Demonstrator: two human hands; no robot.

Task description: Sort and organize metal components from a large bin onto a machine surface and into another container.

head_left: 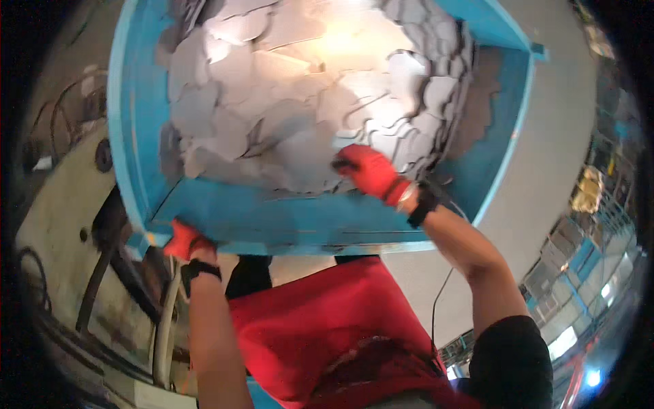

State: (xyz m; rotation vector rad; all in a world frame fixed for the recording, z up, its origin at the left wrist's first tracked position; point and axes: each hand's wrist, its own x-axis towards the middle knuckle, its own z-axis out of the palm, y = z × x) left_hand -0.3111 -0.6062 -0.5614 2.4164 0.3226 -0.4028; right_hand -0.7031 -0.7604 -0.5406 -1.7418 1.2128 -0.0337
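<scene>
A large blue metal bin (272, 217) holds a heap of flat grey sheet-metal pieces (238, 133) with curved outlines, overlapping in layers. My right hand (370, 174), in a red glove with dark fingertips, reaches over the near wall to the near-middle of the heap. Its fingers curl closed at the edge of the grey pieces; motion blur hides what they may hold. At the bin's near left corner my left hand (187, 241), gloved in red too, is closed over the rim. Dark bands circle both wrists.
A red apron (320, 320) hangs in front of my body, close to the bin's near side. Pale worn machinery (61, 198) with dark bars stands at the left. Grey floor (545, 136) runs along the right, with racks and yellowish bundles (587, 189) farther out.
</scene>
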